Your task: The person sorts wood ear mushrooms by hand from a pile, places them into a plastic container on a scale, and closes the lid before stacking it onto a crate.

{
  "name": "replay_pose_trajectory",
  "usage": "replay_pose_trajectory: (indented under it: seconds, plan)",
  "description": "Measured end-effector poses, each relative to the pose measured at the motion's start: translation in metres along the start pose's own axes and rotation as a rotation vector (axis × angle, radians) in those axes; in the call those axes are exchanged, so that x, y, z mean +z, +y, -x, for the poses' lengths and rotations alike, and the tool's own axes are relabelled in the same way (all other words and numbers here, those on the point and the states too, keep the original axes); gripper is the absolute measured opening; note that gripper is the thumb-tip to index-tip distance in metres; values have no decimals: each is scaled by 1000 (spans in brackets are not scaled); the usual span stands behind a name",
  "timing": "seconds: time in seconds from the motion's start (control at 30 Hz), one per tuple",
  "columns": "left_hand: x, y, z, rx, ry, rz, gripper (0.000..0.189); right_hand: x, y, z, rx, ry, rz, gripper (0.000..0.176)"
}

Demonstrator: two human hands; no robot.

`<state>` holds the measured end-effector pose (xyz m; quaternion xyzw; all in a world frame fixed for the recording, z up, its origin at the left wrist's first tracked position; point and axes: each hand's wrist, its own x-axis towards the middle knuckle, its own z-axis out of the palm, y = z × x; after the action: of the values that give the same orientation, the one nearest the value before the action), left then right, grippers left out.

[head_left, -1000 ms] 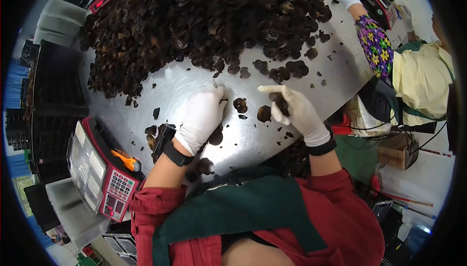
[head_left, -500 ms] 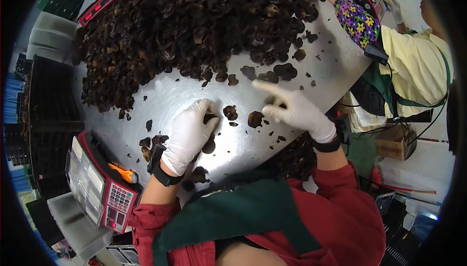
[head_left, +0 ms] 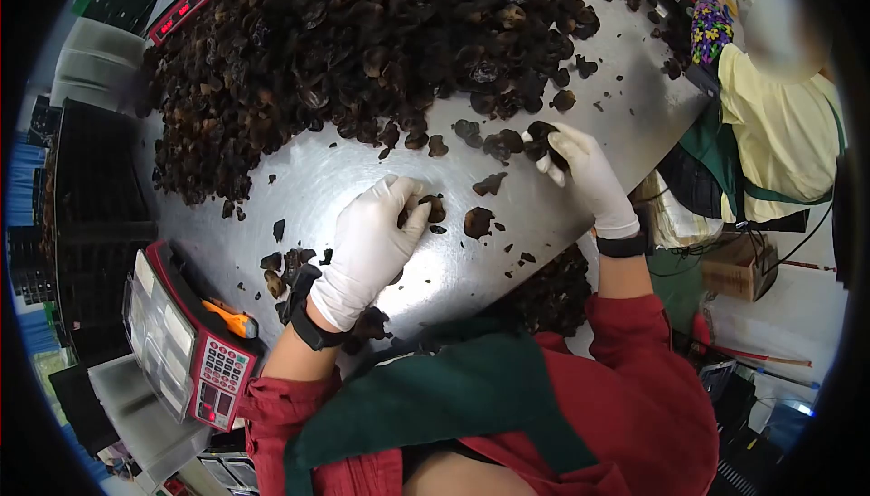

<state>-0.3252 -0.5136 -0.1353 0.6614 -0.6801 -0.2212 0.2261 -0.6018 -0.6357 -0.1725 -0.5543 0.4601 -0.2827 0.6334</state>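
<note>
My left hand [head_left: 376, 238], in a white glove, is closed over the metal table, with dark wood ear mushroom showing between thumb and forefinger. A brown wood ear piece [head_left: 434, 209] is right at its fingertips. To the right, my gloved right hand [head_left: 584, 174] pinches a dark, curled wood ear mushroom [head_left: 541, 141] between thumb and fingers. Loose wood ear pieces surround the hands, including a ragged one [head_left: 478, 222] between them and a thin one [head_left: 490, 184] higher up. A few more [head_left: 367, 324] lie below my left wrist.
A big heap of wood ear mushrooms [head_left: 362, 43] covers the table's far side. A red scale [head_left: 217, 369] and an orange-handled tool [head_left: 231, 322] are at left; another scale [head_left: 186, 8] stands beyond. At right, a co-worker in a yellow top [head_left: 770, 124] faces the table.
My right hand has moved up and right and now holds a wood ear mushroom. My left hand has shifted right toward the brown piece. The co-worker's arm has drawn back from the heap.
</note>
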Motion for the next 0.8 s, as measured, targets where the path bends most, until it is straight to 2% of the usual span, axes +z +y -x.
replay_pose_trajectory:
  seconds: [0.03, 0.1, 0.13, 0.3, 0.37, 0.43, 0.5, 0.57, 0.63, 0.7, 0.77, 0.8]
  plan:
    - [1, 3, -3, -20, -10, 78, 18, 3, 0, 5, 1, -1, 1, 31]
    - [6, 8, -10, -38, -18, 156, 18, 7, 0, 11, -44, -135, -199, 44]
    - [9, 9, -14, 22, 2, 167, 19, 10, -2, 12, -88, -157, -192, 49]
    - [25, 13, -40, 128, 4, 115, 22, 12, 3, 21, -105, -180, -343, 48]
    - [33, 13, -57, 225, 96, -43, 22, 9, 9, 23, -106, -182, -413, 46]
    - [47, 9, -74, 238, 114, -57, 23, 6, 17, 22, -98, -174, -463, 42]
    - [61, 0, -90, 375, 130, -264, 23, 7, 15, 21, 12, -38, -296, 31]
    - [67, -4, -92, 428, 125, -391, 12, 6, 13, 18, 87, -2, -281, 31]
    - [63, 1, -86, 409, 74, -476, 10, 3, 8, 13, 63, 14, -280, 30]
    - [55, 5, -74, 387, 55, -454, 7, 3, -1, 6, -61, 122, -29, 28]
    - [45, 5, -64, 303, 8, -143, 15, -2, -1, -11, -42, 180, -11, 24]
    - [43, 1, -61, 288, 23, -14, 14, -2, 3, -23, -136, 277, 72, 22]
